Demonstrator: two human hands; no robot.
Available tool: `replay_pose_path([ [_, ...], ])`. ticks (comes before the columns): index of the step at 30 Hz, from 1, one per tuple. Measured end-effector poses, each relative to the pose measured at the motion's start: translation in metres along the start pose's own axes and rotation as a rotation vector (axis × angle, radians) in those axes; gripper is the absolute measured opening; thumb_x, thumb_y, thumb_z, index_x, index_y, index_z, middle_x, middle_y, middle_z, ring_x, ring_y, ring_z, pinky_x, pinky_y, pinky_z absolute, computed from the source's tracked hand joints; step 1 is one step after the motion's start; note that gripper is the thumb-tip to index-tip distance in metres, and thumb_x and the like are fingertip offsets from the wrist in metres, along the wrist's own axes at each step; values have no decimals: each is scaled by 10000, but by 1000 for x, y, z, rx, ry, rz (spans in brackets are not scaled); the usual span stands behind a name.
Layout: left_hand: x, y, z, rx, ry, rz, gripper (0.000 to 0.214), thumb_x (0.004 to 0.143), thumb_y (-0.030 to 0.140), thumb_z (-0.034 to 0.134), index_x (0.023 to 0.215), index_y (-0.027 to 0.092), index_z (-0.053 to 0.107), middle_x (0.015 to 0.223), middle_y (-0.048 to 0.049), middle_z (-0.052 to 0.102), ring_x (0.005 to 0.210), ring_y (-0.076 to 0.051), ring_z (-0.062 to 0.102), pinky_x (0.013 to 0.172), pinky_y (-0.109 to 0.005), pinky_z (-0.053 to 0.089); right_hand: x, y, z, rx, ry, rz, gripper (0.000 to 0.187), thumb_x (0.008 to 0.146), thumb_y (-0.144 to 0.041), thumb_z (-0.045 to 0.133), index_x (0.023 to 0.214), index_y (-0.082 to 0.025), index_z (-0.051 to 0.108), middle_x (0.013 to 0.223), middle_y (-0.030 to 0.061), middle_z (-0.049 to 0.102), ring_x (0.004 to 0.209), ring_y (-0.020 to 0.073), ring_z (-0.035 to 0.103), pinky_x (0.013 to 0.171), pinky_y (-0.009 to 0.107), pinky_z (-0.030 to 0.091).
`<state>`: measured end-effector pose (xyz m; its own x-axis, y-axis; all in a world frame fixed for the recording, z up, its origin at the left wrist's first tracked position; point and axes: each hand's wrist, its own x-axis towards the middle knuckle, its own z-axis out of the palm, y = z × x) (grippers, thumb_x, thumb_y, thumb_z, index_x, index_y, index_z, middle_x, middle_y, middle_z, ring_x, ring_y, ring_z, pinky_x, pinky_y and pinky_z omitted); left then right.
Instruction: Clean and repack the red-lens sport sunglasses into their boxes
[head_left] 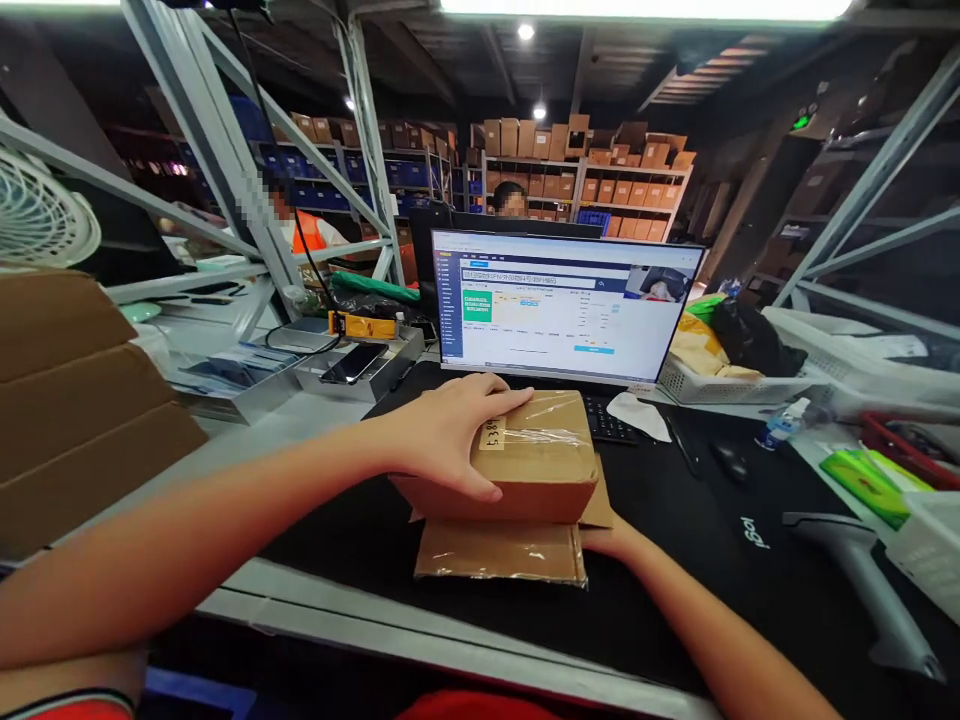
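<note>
A small cardboard box [544, 460] with clear tape and a small label sits on the black desk mat [675, 560] in front of the monitor [559, 305]. My left hand [450, 430] lies flat on the box's top, fingers spread over its left side. My right hand [611, 540] is tucked under the box's near right corner, its fingers hidden. One brown flap [501, 552] with tape hangs open toward me, below the box.
A keyboard [609, 422] lies behind the box. A barcode scanner [862, 580], a mouse [729, 462] and a green item [862, 480] are at right. Flat cardboard stacks [67, 400] stand at left, a phone [352, 363] on a tray behind. Two people work beyond the racks.
</note>
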<state>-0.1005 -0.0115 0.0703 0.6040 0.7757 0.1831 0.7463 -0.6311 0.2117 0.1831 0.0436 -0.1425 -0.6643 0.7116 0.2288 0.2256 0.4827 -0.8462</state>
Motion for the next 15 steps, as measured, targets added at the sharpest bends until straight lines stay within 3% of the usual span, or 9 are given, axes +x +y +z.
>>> replay_pose_path([
  [3,6,2,-5,-25,10,50,1065,572,510,854,1515,288,412,1360,-112,529,1233,-333,537,1065,-430,443,-3,8,-9,-28,-11,55,1135,583,-692,838,1523,-248,384,1470,164,519,1395,389,440,1137,605,367],
  [8,5,-2,-13,-70,9,2,948,595,491,842,1457,303,497,1294,-96,553,1199,-311,550,1056,-407,437,-4,18,-21,-49,-205,41,990,600,-684,818,1423,-218,525,1432,155,556,1389,401,444,1174,622,266],
  [11,6,-4,-17,-89,-12,-14,933,601,482,839,1454,323,497,1298,-86,556,1205,-306,545,1066,-417,427,-7,19,-17,2,-287,36,1022,522,-679,855,1375,-195,566,1417,162,568,1352,396,487,1156,602,309],
  [15,10,-11,-33,-171,101,-55,921,533,480,859,1388,286,578,1298,-89,582,1223,-343,546,1088,-474,406,-11,9,-4,26,-215,148,999,465,-689,871,1307,-215,613,1306,142,643,1245,377,575,1116,586,384],
])
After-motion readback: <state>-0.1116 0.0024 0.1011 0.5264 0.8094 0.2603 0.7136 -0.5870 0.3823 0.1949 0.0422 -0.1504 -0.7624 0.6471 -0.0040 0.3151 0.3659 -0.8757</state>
